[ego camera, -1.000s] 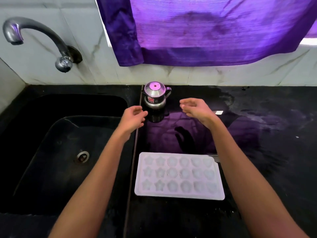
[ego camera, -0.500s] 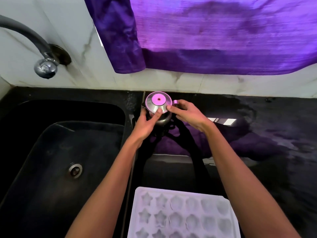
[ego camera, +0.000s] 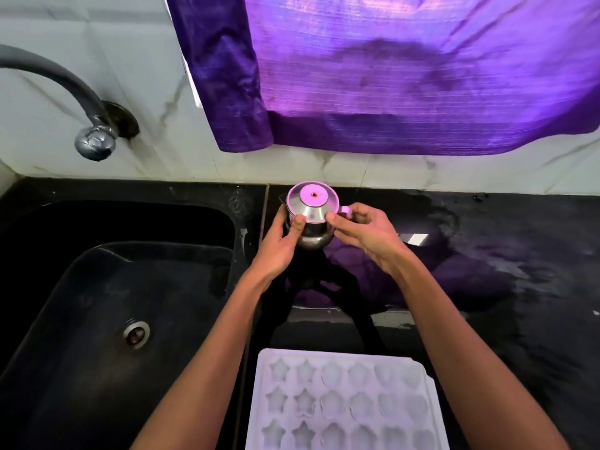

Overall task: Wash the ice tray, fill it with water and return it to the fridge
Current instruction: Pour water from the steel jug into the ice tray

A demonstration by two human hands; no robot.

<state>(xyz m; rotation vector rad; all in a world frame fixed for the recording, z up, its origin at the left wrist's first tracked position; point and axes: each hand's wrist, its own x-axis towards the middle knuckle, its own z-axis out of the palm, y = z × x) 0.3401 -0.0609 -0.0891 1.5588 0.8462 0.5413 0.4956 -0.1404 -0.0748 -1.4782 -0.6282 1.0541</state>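
Note:
A small steel jug [ego camera: 312, 237] with a lid [ego camera: 312, 203] stands at the back of the black counter, next to the sink's right edge. My left hand [ego camera: 281, 243] wraps the jug's left side, thumb pressed on the lid's rim. My right hand [ego camera: 365, 230] pinches the lid's right rim, by the jug's handle. The white ice tray [ego camera: 344, 404], with star- and shell-shaped cells, lies flat on the counter near me, between my forearms; its near end is cut off by the frame.
A black sink [ego camera: 107, 287] with a drain [ego camera: 137, 332] fills the left. A curved tap [ego camera: 94, 142] comes out of the marble wall above it. A purple cloth [ego camera: 389, 76] hangs over the wall behind the jug. The counter [ego camera: 503, 271] to the right is wet.
Both hands came forward from the air above the counter and closed on the steel jug and its lid. The view has tipped closer, so the ice tray now sits lower.

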